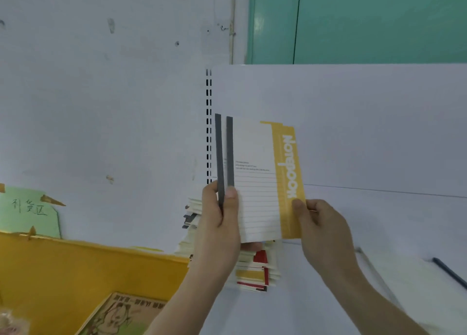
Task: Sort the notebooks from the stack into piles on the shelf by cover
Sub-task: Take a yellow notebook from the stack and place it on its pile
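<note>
holding two thin notebooks above the stack (252, 271) on the shelf (353, 221), the left hand (219, 221) pinches the grey spines while the right hand (318, 223) grips the yellow-cover notebook (262, 180). they look light, bendy and smooth, best pinched at an edge. the rear notebook's cover is hidden.

we hold both hands up before us | left hand (219, 217): thumb up, fingers curled, gripping a notebook (255, 178) at its dark spine | right hand (319, 224): thumb pinching its yellow edge | forearms bare
</note>
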